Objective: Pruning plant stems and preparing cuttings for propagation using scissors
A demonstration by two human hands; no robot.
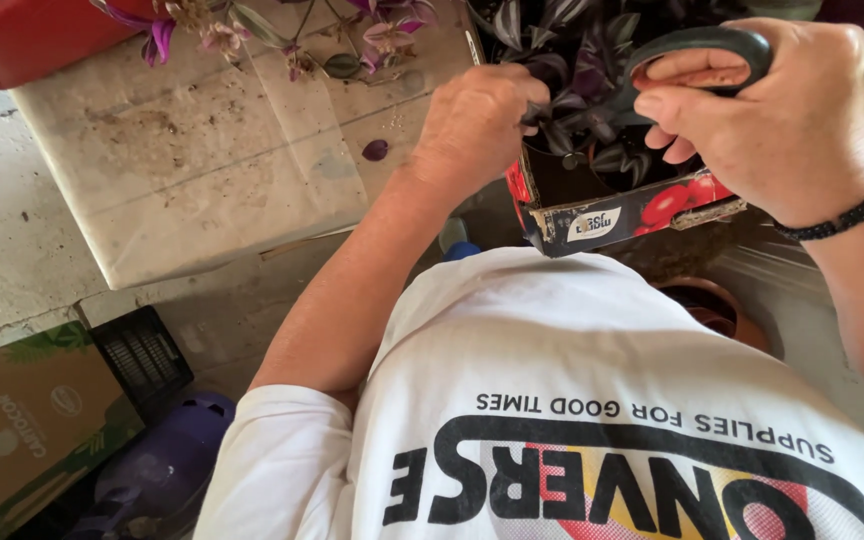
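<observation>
and here we are looking straight down past a white printed t-shirt (572,400). the left hand (474,125) is bunched shut, fingers pinched together on a dark stem of the purple-leaved trailing plant (572,60) that fills a battered cardboard box with red fruit printed on its side (632,212). the right hand (782,120), beaded black bracelet (847,212) at the wrist, is closed around the dark green looped handle of a pair of scissors (697,50), fingers threaded through the loop; the blades run down into the leaves and i can't tell whether they are open or shut. the box sits at the near right corner of the pale, soil-stained stone slab (192,170), its near edge against the person's chest. more purple and pink sprigs (252,30) lie along the slab's far edge, and one loose purple leaf (375,150) rests near its middle. a red plastic tub (22,35) stands at the far left corner.

to my eye this is the trimming step, stem held taut and scissors brought in beside the pinching fingers. the next cut calls for blades set just clear of those fingertips, the stem kept steady, and a firm squeeze.
</observation>
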